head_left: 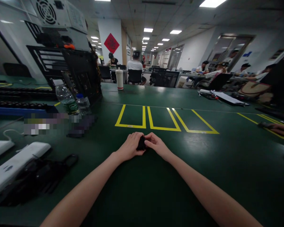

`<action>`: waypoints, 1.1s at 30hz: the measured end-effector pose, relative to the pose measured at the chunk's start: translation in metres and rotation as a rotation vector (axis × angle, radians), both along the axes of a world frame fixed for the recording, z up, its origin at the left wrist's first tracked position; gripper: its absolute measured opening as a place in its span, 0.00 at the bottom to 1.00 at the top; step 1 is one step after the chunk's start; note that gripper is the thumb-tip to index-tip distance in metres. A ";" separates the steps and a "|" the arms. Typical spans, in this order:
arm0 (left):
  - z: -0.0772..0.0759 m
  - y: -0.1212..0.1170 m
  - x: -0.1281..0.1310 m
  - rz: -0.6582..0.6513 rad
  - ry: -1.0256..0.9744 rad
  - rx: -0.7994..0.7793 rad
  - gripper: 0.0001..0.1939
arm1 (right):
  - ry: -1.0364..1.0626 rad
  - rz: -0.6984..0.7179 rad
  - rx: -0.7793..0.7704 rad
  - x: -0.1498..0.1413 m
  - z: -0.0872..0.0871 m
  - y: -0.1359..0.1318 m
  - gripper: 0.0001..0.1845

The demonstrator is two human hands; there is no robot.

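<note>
1. Small black object (141,144) between both hands, over the smooth green tabletop (142,195).
2. Left hand (130,146) curls around it; right hand (157,146) pinches its edge narrowly.
3. Twelve to two o'clock: flat yellow tape outlines (165,128).
4. Ten o'clock: clear plastic bottles (65,97).

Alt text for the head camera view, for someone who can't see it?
A left hand holds a small black object, right hand at its side, at a green table near three yellow tape outlines; a white bottle stands beyond.
</note>
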State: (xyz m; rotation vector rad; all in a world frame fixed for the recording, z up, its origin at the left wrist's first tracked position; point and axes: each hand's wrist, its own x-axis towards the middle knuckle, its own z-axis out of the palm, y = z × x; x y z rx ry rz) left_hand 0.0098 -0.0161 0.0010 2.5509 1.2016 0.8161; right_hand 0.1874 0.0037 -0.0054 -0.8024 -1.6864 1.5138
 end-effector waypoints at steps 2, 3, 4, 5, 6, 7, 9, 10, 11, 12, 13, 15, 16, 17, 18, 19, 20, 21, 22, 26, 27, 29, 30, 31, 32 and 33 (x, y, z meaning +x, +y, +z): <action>-0.002 0.002 0.001 -0.005 0.007 0.016 0.28 | 0.021 -0.035 0.006 -0.001 -0.002 0.000 0.10; -0.003 0.003 0.001 -0.007 0.012 0.023 0.29 | 0.027 -0.029 0.002 -0.001 -0.003 0.000 0.11; -0.004 0.004 0.001 -0.009 0.015 0.031 0.28 | 0.029 -0.013 -0.007 -0.001 -0.004 0.000 0.12; -0.004 0.005 0.001 -0.009 0.010 0.041 0.29 | 0.037 -0.023 -0.014 0.000 -0.004 0.000 0.14; -0.005 0.005 0.000 -0.019 0.013 0.042 0.29 | 0.033 -0.032 -0.028 0.000 -0.004 0.001 0.16; -0.005 0.005 0.000 -0.018 0.013 0.050 0.29 | 0.024 -0.024 -0.051 0.000 -0.004 0.001 0.18; -0.005 0.004 0.000 -0.013 0.017 0.058 0.29 | 0.016 -0.009 -0.059 0.001 -0.004 0.002 0.17; -0.005 0.003 0.000 -0.010 0.020 0.060 0.28 | 0.016 0.003 -0.060 0.001 -0.003 0.002 0.16; -0.004 0.003 0.000 -0.008 0.023 0.060 0.28 | 0.023 0.016 -0.053 0.002 -0.002 0.002 0.16; -0.004 0.002 -0.001 -0.008 0.027 0.059 0.28 | 0.033 0.032 -0.047 0.002 -0.002 0.002 0.16; -0.003 0.002 -0.001 -0.008 0.030 0.058 0.28 | 0.044 0.051 -0.041 0.002 -0.001 0.001 0.17; -0.002 0.000 -0.001 -0.005 0.032 0.058 0.28 | 0.061 0.086 -0.028 0.003 0.000 0.000 0.19; -0.002 0.000 -0.001 -0.006 0.032 0.059 0.28 | 0.060 0.097 -0.025 0.003 0.000 0.000 0.19; -0.001 0.000 -0.001 -0.009 0.031 0.059 0.28 | 0.056 0.096 -0.022 0.003 0.000 0.000 0.18; -0.001 0.000 -0.001 -0.010 0.028 0.061 0.28 | 0.052 0.087 -0.017 0.003 -0.001 -0.001 0.16; -0.002 0.000 0.000 -0.024 0.029 0.060 0.27 | 0.047 0.070 -0.014 0.002 -0.001 -0.001 0.14; -0.002 0.000 0.000 -0.030 0.025 0.063 0.27 | 0.058 0.040 -0.006 0.002 -0.002 -0.001 0.11; -0.002 0.000 0.000 -0.029 0.022 0.069 0.27 | 0.060 0.027 -0.001 0.002 -0.003 -0.001 0.10; -0.003 0.001 0.001 -0.021 0.024 0.068 0.27 | 0.059 0.020 -0.002 0.001 -0.003 -0.001 0.10; -0.001 0.002 0.000 -0.023 0.020 0.021 0.27 | 0.021 0.011 -0.010 0.002 -0.003 0.000 0.15; 0.000 0.002 0.000 -0.037 0.022 0.001 0.27 | 0.010 0.017 -0.026 0.002 -0.002 0.001 0.16; 0.003 0.002 -0.001 -0.049 0.013 -0.037 0.26 | -0.019 0.026 -0.035 0.004 -0.001 0.001 0.17; 0.004 0.002 -0.002 -0.049 0.009 -0.056 0.25 | -0.034 0.052 -0.037 0.005 -0.001 0.002 0.16; 0.005 0.002 -0.002 -0.052 0.008 -0.082 0.25 | -0.030 0.075 -0.036 0.005 0.000 0.002 0.17; 0.006 0.002 -0.002 -0.040 0.006 -0.106 0.25 | -0.019 0.091 -0.030 0.006 0.000 0.002 0.18; 0.007 0.003 -0.002 -0.029 0.008 -0.127 0.25 | -0.004 0.098 -0.026 0.006 0.000 0.002 0.20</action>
